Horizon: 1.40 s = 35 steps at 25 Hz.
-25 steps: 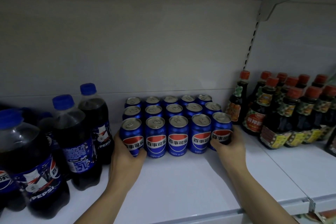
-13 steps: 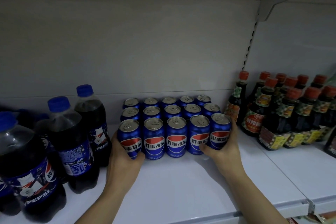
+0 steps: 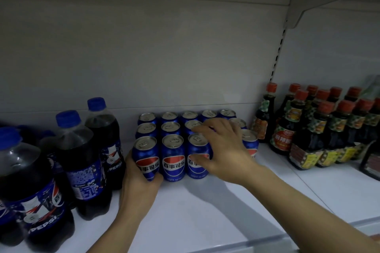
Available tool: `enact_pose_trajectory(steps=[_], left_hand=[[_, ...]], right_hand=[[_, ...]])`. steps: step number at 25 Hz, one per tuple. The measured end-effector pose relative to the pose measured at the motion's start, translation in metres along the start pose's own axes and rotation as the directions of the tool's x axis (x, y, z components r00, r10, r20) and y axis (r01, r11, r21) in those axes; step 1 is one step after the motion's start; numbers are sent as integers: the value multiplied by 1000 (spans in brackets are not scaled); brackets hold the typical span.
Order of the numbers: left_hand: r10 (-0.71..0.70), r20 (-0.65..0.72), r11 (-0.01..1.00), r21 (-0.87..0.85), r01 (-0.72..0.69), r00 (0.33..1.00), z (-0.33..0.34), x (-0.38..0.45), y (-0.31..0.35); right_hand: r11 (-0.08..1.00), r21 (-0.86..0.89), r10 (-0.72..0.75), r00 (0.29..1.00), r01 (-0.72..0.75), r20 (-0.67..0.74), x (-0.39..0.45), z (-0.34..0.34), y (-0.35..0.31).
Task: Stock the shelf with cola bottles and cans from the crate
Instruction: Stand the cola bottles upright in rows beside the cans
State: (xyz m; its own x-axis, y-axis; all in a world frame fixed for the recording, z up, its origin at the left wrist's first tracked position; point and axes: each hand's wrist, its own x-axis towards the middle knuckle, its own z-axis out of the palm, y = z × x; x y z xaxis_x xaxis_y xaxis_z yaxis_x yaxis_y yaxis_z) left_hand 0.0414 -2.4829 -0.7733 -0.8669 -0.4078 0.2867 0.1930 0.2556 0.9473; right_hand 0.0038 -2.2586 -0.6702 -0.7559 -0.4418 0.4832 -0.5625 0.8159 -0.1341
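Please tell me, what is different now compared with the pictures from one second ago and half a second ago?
The right hand let go of the rightmost front can and moved left and up; it now reaches over the front cans, fingers spread. The left hand stayed gripping the leftmost front can. The block of cans, the cola bottles and the sauce bottles did not move.

Dim light; grey back panel (image 3: 164, 57); white bracket (image 3: 296, 8) upper right; slotted upright (image 3: 277, 53).
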Motion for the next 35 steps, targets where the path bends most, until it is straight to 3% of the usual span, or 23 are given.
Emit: enact_pose_trajectory(steps=[2,4,12,16,18,22,30,35], left_hand=[[10,-2,1000,-4,-10,1000,0,-1,4],[21,-1,1000,-3,-21,1000,0,-1,5],[12,-1,999,41,-12,1000,-2,0,4],[3,-3,999,41,-3,1000,-2,0,1],[-9,-7,999,45,9,1000,-3,1,0],[-19,-3,999,46,19,1000,-3,1,1],[-17,-2,1000,14,17,1000,-2,0,0],[-23,9,1000,-4,23,1000,-3,1,-1]], right_hand=[[993,-112,68,967,-41,244,16,-1,-1],[986,-161,89,945,-39,314,23,-1,1],[995,-95,55,941,-24,335,27,-6,3],[995,-17,97,971,-96,217,22,-35,25],[992,-62,125,967,-115,221,18,-47,41],[980,-188,137,921,-71,365,10,-37,53],[978,-201,124,940,-61,318,10,-30,58],[971,54,211,939,-234,271,6,-52,90]])
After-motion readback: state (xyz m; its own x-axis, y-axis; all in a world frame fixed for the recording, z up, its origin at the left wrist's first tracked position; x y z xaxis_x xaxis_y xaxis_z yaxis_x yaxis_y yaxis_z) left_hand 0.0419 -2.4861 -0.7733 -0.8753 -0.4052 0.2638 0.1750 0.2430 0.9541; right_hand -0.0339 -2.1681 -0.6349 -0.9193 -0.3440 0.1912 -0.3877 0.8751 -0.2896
